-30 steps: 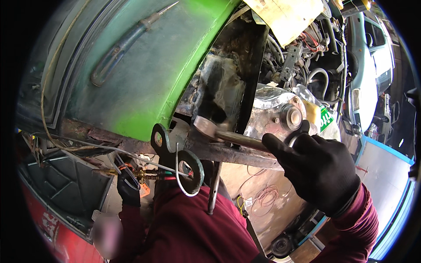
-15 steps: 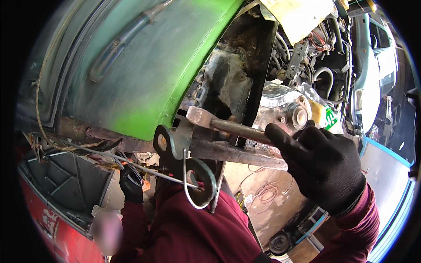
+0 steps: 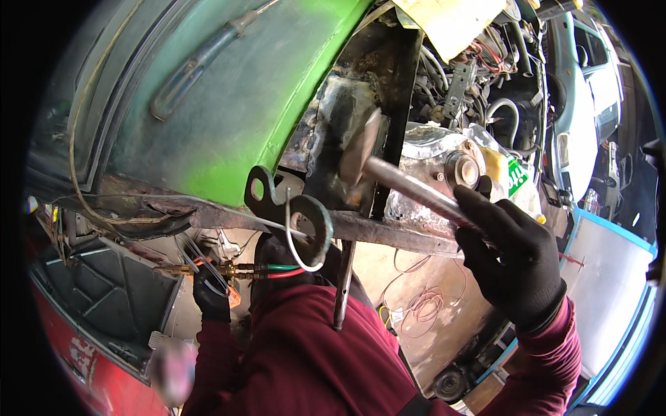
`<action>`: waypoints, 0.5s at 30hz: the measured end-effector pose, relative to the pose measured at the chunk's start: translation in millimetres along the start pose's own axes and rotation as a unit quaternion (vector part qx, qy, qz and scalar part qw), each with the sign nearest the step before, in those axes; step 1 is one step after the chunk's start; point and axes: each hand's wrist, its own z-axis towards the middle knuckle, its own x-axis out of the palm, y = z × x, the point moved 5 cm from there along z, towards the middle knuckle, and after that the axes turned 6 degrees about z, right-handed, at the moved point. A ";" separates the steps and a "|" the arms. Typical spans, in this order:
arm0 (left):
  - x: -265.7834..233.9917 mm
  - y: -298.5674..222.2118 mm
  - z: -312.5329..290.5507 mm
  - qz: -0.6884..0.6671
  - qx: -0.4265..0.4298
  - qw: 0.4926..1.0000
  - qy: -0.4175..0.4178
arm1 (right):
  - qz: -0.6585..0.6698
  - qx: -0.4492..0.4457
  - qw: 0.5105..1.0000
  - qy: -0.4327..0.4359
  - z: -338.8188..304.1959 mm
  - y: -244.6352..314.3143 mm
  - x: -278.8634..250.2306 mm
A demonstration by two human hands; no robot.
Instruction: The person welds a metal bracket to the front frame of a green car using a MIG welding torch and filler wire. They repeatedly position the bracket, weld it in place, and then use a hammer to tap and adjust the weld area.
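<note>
My right hand, in a black glove, is closed around the handle of a hammer. The hammer's head is raised over the dark, rusty metal bay, apart from the rail below it. My left hand, also black-gloved, is low at the left, closed around a brass gas torch with red and green hoses. Thin bent metal rods cross in front of its fingers, which are partly hidden. Between the hands, a dark metal plate with two holes stands at the rail, with a pale wire looped by it.
A blue-handled screwdriver lies on the green body panel. A metal handle hangs below the rusty rail. The engine bay is at the upper right. Coiled hose lies on the floor.
The hammer has lifted away from the rail beside the holed plate, its head tilting up and to the right. More of the torch and its hoses now shows by my left hand.
</note>
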 end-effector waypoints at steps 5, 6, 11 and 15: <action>-20.7 6.3 18.8 0.022 -0.007 1.000 0.003 | 0.075 0.110 0.967 -0.217 -70.1 -14.9 9.2; -27.3 8.3 22.4 0.018 -0.009 1.000 -0.011 | 0.120 0.134 0.952 -0.248 -83.7 -18.9 15.4; -45.0 -1.5 32.8 0.129 0.041 0.990 0.048 | 0.476 0.349 0.797 -0.126 -143.9 -19.4 62.2; -50.9 -9.8 29.6 0.206 0.035 0.978 0.025 | 0.577 0.333 0.727 -0.166 -142.6 -9.1 97.6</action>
